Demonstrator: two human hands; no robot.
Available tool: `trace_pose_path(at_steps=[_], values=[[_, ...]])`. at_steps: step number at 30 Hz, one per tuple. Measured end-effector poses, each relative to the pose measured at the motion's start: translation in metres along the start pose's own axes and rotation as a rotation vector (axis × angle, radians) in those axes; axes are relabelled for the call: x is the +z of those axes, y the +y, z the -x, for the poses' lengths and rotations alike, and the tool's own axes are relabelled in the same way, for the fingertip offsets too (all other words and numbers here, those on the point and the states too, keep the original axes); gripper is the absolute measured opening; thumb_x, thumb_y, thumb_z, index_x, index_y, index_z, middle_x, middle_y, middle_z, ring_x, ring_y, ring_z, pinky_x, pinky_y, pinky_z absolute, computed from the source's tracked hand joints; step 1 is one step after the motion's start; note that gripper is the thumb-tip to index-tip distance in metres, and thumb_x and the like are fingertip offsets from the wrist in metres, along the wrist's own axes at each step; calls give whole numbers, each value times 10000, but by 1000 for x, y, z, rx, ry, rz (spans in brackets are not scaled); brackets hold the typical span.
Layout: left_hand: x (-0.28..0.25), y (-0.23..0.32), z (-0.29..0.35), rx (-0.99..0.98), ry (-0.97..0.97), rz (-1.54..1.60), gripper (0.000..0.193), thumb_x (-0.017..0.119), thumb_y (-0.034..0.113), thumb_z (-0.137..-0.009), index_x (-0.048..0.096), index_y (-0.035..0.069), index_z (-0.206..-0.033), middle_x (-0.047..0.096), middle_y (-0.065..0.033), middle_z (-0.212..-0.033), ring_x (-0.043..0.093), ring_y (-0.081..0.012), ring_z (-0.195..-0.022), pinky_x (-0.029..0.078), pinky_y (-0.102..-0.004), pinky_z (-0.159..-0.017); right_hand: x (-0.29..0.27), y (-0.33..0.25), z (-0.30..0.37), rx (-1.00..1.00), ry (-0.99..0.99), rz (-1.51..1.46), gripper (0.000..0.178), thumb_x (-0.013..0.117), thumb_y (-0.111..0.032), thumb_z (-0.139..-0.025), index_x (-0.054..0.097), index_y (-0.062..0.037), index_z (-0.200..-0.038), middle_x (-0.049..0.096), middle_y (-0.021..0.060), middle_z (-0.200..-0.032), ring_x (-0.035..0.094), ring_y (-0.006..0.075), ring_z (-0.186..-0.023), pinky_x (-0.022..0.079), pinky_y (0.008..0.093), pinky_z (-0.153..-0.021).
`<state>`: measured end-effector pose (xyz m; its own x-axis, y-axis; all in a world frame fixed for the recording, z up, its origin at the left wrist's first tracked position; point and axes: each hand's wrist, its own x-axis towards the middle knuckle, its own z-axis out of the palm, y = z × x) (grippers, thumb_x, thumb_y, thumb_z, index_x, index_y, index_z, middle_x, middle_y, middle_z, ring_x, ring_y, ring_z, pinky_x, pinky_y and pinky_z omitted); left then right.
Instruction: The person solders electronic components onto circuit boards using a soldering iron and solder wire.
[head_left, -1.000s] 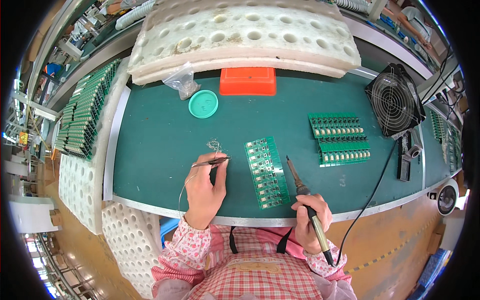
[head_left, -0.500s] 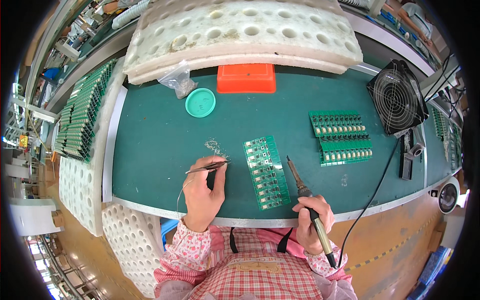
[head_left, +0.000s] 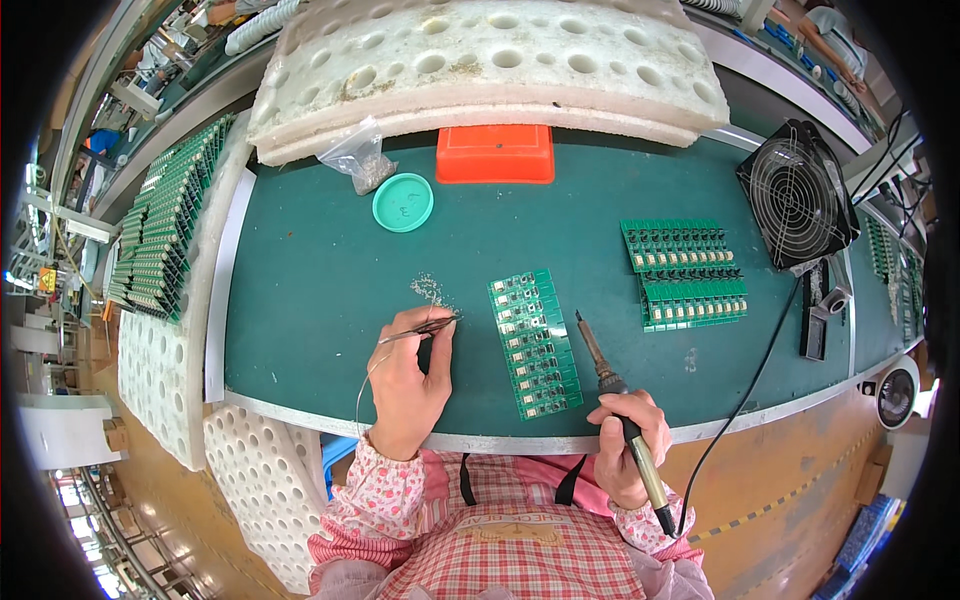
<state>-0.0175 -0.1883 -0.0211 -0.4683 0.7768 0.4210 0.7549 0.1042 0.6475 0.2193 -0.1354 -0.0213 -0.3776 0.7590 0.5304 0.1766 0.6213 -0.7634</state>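
My left hand (head_left: 408, 385) is closed around dark metal tweezers (head_left: 428, 327), whose tips point right, just below a scatter of tiny pale parts (head_left: 427, 288) on the green mat. A thin wire (head_left: 362, 392) loops down beside that hand; where it ends in the fingers I cannot make out. In my right hand (head_left: 628, 440) is a soldering iron (head_left: 648, 475), gripped by its handle, with the tip pointing up and left. Between the hands lies a green circuit board panel (head_left: 535, 345) with rows of small white and black components. Neither tool touches it.
More circuit board panels (head_left: 685, 275) lie at the right, near a black fan (head_left: 797, 197) and an iron stand (head_left: 820, 315). Toward the back are a teal lid (head_left: 403, 203), a plastic bag (head_left: 362, 160), a red bin (head_left: 495, 155) and holed white foam (head_left: 480, 85). Stacked boards (head_left: 168, 225) stand left.
My left hand and the tweezers have shifted very slightly upward. The right hand with the soldering iron and the board panel look almost unchanged.
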Motion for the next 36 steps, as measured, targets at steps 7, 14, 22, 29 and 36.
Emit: trace_pose_path(at_steps=[7,14,22,29,36], values=[[0,3,-1,8,-5,-22,159,732,-43,-831,658,2,-964,714,-103,-985,679,-276,-825,534,-354,-736,-1,-1,-1,8,-2,-1,185,656,-41,-927,591,0,-1095,673,108,-797,632,219,-627,522,328,-567],[1,1,-1,72,9,-41,171,737,-57,-818,614,1,-921,715,-104,-999,672,-283,-813,524,-356,-710,-1,-1,-1,0,-2,3,183,656,-44,-929,594,1,-1096,675,109,-799,634,220,-629,523,327,-575],[1,1,0,121,2,-32,135,684,-57,-883,656,-4,-1004,695,-103,-975,684,-215,-811,535,-309,-750,-1,-2,-1,18,1,-10,201,660,0,-905,609,1,-1099,674,110,-799,635,224,-634,521,326,-575],[-4,28,20,60,-174,195,98,645,-114,-875,661,-62,-957,692,-141,-981,718,-214,-821,569,-301,-741,0,-1,-2,10,18,12,219,680,22,-876,616,5,-1084,678,112,-825,617,237,-618,503,335,-560],[3,35,32,125,-207,205,159,688,-102,-830,669,-26,-969,700,-136,-976,692,-271,-841,549,-341,-734,0,-1,-1,8,12,10,227,682,29,-873,613,6,-1089,693,121,-873,613,238,-625,503,337,-563]])
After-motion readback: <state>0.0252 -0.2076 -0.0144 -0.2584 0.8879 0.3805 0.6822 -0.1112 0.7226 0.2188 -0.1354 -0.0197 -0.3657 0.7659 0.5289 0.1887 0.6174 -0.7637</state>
